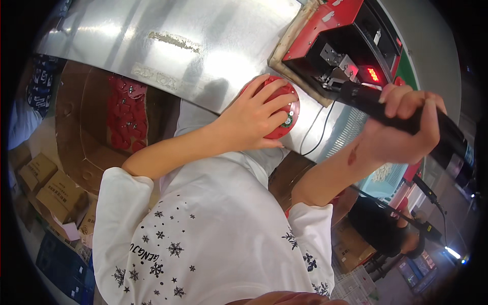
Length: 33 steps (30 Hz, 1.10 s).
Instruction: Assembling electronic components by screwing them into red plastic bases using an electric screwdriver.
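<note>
My left hand point(258, 114) is spread over a round red plastic housing point(292, 101) at the near edge of the metal bench, fingers curled round its top. A bit of green circuit board and small metal parts show beside my fingers. In my right hand point(406, 119) is a black electric screwdriver point(363, 99), held almost level. Its tip points left, at the front of a red and black screw feeder point(325, 35) with a lit red display. Whether the tip touches the feeder's outlet I cannot tell.
The shiny metal bench point(117, 40) stretches away to the left. A brown box point(84, 101) with red parts sits below it. Right of the feeder is a light blue plastic basket point(389, 180). Cardboard cartons point(61, 195) are stacked at lower left; another person point(378, 223) is at right.
</note>
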### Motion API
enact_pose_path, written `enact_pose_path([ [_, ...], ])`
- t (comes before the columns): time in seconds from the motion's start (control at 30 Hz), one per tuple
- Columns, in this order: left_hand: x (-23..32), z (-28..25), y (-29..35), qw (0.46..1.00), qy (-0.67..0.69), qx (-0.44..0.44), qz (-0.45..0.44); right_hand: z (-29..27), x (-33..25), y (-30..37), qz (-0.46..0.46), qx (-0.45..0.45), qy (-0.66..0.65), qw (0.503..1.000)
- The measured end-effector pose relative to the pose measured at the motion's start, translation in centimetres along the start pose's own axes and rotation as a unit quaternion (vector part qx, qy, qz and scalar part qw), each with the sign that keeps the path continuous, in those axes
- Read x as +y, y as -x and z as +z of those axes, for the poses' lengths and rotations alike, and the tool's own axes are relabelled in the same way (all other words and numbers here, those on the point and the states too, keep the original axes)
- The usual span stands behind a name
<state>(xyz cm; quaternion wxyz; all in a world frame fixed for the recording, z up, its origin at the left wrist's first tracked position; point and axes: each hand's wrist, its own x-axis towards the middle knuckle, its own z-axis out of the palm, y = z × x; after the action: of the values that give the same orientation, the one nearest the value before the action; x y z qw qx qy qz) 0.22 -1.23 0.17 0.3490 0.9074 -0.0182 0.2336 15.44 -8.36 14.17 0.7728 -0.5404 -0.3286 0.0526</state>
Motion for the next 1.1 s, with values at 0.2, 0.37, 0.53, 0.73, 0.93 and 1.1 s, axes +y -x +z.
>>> enact_pose_path([
  [0.2,0.0,0.2,0.0,1.000,-0.003,-0.010,0.000,-3.0,-0.4,5.8,-0.005,-0.034,-0.069,0.997],
  [0.37,-0.1,0.2,0.3,1.000,-0.009,0.013,-0.003,-3.4,-0.3,8.2,0.061,0.013,-0.084,0.995],
  [0.53,0.1,0.3,0.2,1.000,-0.011,0.016,-0.003,-3.5,0.5,8.6,0.075,0.010,-0.101,0.992],
  [0.73,0.3,0.6,0.2,0.999,-0.016,0.029,-0.001,-4.1,1.0,8.5,0.102,-0.005,-0.092,0.991],
  [0.93,0.1,0.6,0.3,1.000,-0.011,0.027,0.002,-2.2,1.2,8.9,0.022,-0.089,-0.037,0.995],
  [1.1,0.0,0.8,0.3,0.999,-0.008,0.034,-0.002,-0.7,1.2,9.3,0.023,-0.111,0.014,0.993],
])
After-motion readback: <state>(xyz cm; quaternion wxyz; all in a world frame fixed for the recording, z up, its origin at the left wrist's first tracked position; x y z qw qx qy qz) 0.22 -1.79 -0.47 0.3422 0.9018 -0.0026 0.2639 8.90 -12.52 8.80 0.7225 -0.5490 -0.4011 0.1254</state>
